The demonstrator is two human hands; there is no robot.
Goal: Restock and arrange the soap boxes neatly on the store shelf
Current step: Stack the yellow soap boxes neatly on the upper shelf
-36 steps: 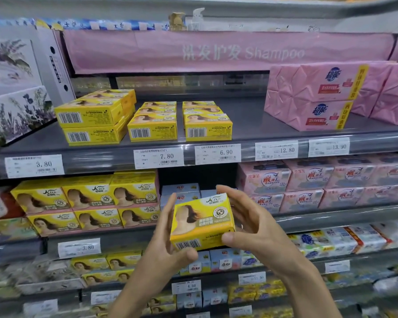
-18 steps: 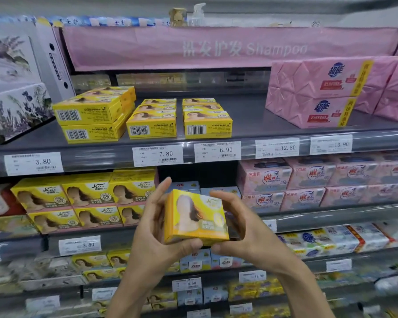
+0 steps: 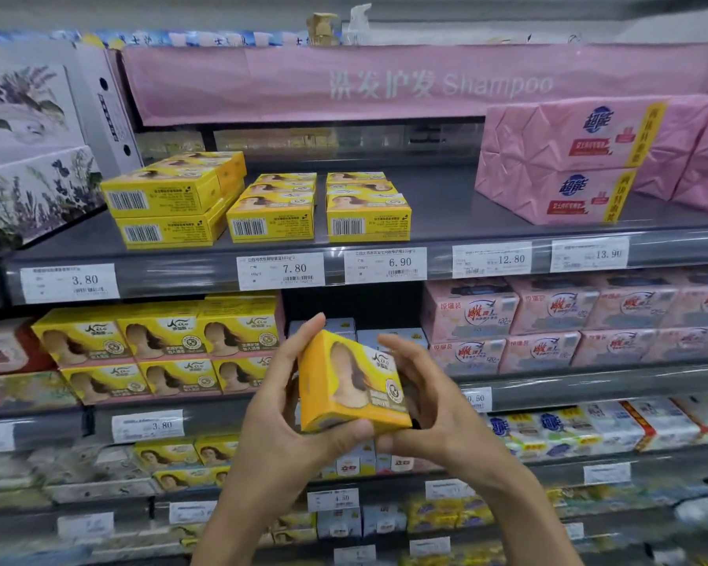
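Both hands grasping one yellow cardboard soap box (image 3: 350, 386) with a portrait print, held in mid-air and tilted, orange side face turned left. Left hand (image 3: 279, 422): thumb under the bottom edge, fingers up along the left side. Right hand (image 3: 434, 406): fingers curled round the right side, thumb at the bottom corner. The box sits in front of the middle grey shelf (image 3: 589, 386), between matching yellow boxes (image 3: 160, 345) on the left and pale pink boxes (image 3: 569, 320) on the right. Top shelf (image 3: 446, 210) carries three stacks of flat yellow boxes (image 3: 272, 210) and pink wrapped packs (image 3: 569, 161).
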